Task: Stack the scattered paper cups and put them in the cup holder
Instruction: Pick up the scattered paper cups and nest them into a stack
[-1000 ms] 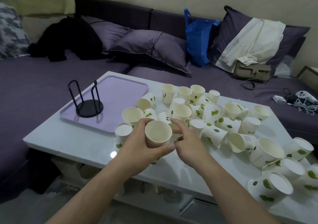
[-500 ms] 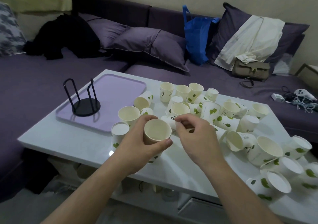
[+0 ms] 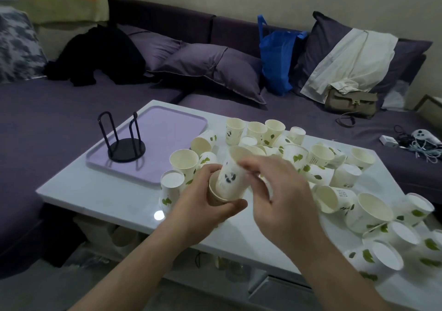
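Observation:
My left hand [image 3: 203, 198] grips a cream paper cup [image 3: 215, 194] over the table's front part. A second cup with a panda print [image 3: 230, 175] sits partly inside it, tilted to the right, held by the blurred fingers of my right hand [image 3: 277, 191]. Several more cups with green leaf prints [image 3: 296, 156] lie scattered, upright and tipped, across the middle and right of the white table [image 3: 102, 191]. The black wire cup holder [image 3: 125, 144] stands with nothing in it on a lilac tray [image 3: 172, 124] at the far left.
A purple sofa [image 3: 59, 109] wraps the table at the back and left, carrying cushions, black clothing, a blue bag [image 3: 276, 54] and a tan handbag [image 3: 350, 101]. Cables and a white controller [image 3: 424, 136] lie at the far right.
My right hand picked up a panda-print cup from the pile and brought it into the cup held in my left hand. My left hand stayed about where it was.

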The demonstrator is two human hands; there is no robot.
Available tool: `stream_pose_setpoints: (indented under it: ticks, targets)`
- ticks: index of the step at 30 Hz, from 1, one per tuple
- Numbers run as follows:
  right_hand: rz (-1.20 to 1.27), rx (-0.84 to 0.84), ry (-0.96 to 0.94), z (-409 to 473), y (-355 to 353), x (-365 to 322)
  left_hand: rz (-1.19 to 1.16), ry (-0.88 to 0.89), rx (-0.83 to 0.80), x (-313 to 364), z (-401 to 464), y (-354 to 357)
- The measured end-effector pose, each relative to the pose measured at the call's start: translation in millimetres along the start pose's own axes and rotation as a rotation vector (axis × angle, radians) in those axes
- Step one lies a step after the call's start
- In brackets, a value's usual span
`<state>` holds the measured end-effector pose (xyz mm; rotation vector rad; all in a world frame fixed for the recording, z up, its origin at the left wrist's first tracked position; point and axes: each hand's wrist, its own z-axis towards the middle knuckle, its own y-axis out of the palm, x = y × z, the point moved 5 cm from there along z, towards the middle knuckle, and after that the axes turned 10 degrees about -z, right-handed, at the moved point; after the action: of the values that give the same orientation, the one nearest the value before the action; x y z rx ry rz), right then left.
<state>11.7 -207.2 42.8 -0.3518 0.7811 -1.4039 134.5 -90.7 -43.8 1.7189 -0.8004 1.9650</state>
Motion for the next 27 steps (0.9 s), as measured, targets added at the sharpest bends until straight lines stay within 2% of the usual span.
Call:
stream_pose_setpoints:
  ticks: [5, 9, 14, 16, 18, 22, 24, 27]
  targets:
    - [-0.057, -0.218, -0.125, -9, 28, -2, -0.018, 0.003, 0.006, 0, 3, 0]
    - [0.000, -0.160, -0.069, -6, 22, 0, -0.022, 0.009, 0.022, -2, 8, -3]
    - [-0.078, -0.291, -0.119, -12, 36, -1, -0.020, 0.012, 0.032, 0, 13, -3]
    - [-0.046, -0.269, -0.103, -10, 36, 1, -0.051, -0.011, 0.033, 0, 15, -1]
    - [-0.030, -0.202, -0.053, -3, 30, 4, -0.089, -0.031, 0.034, 1, 20, 1]
    - [-0.060, -0.135, 0.181, 40, 41, 33, 0.011, -0.008, 0.019, 6, 27, 2]
    - [-0.092, -0.241, 0.261, 72, 70, 59, 0.025, -0.013, 0.015, 5, 30, 1]
    - [-0.198, -0.513, 0.270, 116, 121, 92, 0.020, -0.029, -0.002, 3, 37, 1]
